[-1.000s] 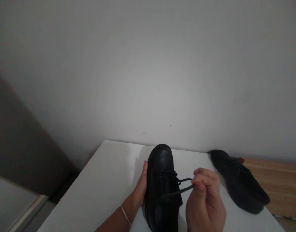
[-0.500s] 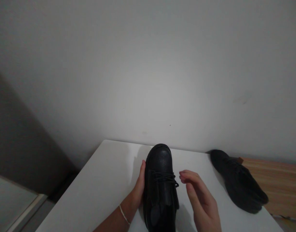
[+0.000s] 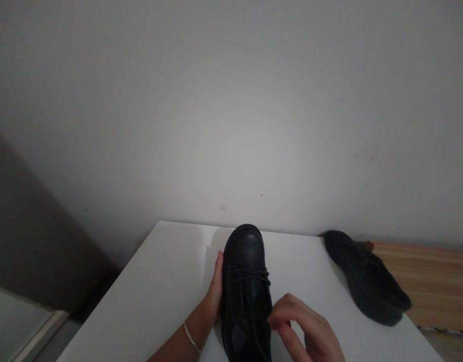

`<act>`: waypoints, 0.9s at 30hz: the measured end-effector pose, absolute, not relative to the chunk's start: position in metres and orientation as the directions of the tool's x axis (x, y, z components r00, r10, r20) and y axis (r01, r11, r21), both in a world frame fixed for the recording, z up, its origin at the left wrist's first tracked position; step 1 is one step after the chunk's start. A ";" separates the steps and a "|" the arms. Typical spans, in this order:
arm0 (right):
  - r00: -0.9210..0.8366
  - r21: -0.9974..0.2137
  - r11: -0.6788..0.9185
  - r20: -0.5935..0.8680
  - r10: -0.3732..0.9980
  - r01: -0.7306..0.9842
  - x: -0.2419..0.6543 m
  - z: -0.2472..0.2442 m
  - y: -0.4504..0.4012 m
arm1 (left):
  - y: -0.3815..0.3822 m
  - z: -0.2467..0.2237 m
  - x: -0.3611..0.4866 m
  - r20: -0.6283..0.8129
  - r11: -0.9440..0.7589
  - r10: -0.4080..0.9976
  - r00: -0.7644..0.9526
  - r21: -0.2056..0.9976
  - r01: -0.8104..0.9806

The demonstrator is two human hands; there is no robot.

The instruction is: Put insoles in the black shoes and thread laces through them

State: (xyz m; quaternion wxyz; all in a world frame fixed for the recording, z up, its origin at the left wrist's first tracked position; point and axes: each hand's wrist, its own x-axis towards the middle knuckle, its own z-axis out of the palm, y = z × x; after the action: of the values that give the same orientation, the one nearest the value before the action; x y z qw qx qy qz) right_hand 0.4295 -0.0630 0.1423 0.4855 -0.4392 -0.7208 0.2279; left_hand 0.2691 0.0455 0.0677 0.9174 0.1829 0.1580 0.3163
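Note:
A black leather shoe (image 3: 248, 251) stands on the white table, toe toward the wall, with thin black laces (image 3: 252, 274) across its front. My left hand (image 3: 214, 291), a white band at its wrist, grips the shoe's left side; most of its fingers are hidden behind the shoe. Beside the shoe's right edge, below the lace rows, my right hand (image 3: 305, 322) has its fingers curled in with thumb and forefinger close together. Whatever may be between those fingertips is too dark to make out.
A second black shoe (image 3: 367, 281) lies at the right edge of the white table (image 3: 171, 266), touching a wood-grain surface (image 3: 435, 281). A pale wall (image 3: 254, 125) rises directly behind the table. A light-coloured panel (image 3: 20, 322) is at lower left.
My right hand has moved down and left to the shoe's side, and its fingers have curled in. My left hand keeps its hold. The view has shifted slightly.

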 end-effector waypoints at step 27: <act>0.107 -0.730 0.399 0.539 0.836 0.555 0.417 0.127 -0.035 | 0.049 0.063 0.272 -0.229 0.701 0.687 0.689 0.459 -0.546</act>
State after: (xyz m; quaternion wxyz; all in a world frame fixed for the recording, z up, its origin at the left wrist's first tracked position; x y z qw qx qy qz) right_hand 0.4173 -0.0351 0.1273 0.5210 -0.5313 -0.6544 0.1346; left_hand 0.2717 0.0494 0.0634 0.9012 0.1802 0.1955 0.3422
